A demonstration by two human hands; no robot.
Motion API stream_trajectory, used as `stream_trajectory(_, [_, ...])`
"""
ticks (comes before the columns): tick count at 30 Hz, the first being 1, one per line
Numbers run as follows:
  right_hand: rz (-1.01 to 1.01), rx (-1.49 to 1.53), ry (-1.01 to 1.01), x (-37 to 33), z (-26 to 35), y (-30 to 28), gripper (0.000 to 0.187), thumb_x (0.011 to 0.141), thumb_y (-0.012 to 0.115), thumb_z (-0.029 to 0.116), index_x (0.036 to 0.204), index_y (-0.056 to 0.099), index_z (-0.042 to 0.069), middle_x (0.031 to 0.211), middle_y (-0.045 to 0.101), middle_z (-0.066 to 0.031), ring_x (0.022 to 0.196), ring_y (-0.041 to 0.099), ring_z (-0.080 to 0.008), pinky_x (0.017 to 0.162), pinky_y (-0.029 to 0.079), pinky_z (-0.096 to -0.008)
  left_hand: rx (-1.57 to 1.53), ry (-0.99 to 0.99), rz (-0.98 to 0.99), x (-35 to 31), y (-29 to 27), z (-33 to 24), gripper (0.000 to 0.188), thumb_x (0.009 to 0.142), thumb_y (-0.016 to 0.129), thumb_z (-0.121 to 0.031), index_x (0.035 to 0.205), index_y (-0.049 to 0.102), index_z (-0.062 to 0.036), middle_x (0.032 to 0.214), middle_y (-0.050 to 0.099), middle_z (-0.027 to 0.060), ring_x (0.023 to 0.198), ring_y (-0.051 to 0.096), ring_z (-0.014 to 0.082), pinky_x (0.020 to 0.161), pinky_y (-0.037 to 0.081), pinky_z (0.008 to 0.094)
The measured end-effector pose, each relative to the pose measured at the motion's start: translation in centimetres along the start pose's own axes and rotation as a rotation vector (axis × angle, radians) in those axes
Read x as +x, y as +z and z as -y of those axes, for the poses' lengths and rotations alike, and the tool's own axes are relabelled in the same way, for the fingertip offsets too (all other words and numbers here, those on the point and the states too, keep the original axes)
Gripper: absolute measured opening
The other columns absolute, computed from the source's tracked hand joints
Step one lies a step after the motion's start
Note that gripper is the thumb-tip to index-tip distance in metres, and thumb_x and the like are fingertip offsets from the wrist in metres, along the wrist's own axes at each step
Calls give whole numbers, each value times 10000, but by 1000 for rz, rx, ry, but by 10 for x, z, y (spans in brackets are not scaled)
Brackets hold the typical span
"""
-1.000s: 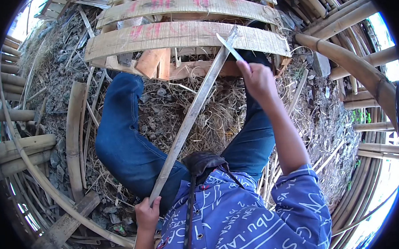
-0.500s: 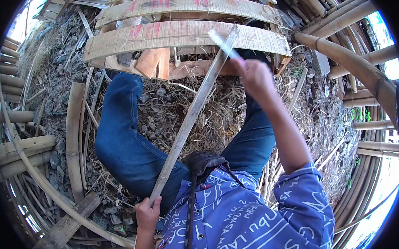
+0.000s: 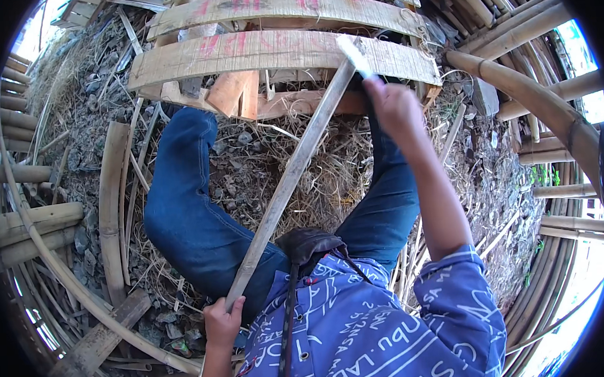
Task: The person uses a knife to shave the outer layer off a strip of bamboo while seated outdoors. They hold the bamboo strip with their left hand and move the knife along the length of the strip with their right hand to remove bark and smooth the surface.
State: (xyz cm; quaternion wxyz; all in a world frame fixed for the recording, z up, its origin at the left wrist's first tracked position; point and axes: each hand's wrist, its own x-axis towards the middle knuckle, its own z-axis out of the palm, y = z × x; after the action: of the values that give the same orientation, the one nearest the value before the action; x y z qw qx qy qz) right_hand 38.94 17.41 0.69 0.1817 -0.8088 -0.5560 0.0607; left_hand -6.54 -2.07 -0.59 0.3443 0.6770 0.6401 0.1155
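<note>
A long, flat strip of split bamboo (image 3: pixel 291 172) slants from my lap up to the wooden pallet in front of me. My left hand (image 3: pixel 223 320) is closed round its near end, the thumb lying along the strip. My right hand (image 3: pixel 398 110), blurred by motion, grips a knife (image 3: pixel 355 55) by its handle. The pale blade, also smeared, crosses the strip's far end at the front slat; whether it touches the bamboo I cannot tell.
A slatted wooden pallet (image 3: pixel 242 60) with pink marks stands ahead, between my feet. Bamboo pieces (image 3: pixel 112 203) and shavings litter the stony ground on both sides. Thick bamboo poles (image 3: pixel 527 91) rise at the right, and a long curved strip (image 3: pixel 63 266) bends along the left.
My right hand and the knife have shifted slightly right, the blade now crossing the strip's far end. The left hand keeps its place, and the strip has barely moved.
</note>
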Motion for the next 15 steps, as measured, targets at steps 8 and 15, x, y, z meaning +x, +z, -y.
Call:
stream_trajectory(8, [107,56,79,-3,10,3,676,926,443,616,726,667,10,707,643,-240,750,637,-456,712,506,-511,-7,-22,10,-2,-1,1,438,838,730,-261,575,498,2,510,507,213,479,549,408,450,393,430])
stream_trajectory(15, [19,27,-32,-16,8,9,682,929,466,602,665,621,-8,638,590,-260,664,613,-429,608,481,-480,40,14,-13,-1,0,-3,432,849,719,-267,585,510,4,515,507,215,486,545,415,452,395,431])
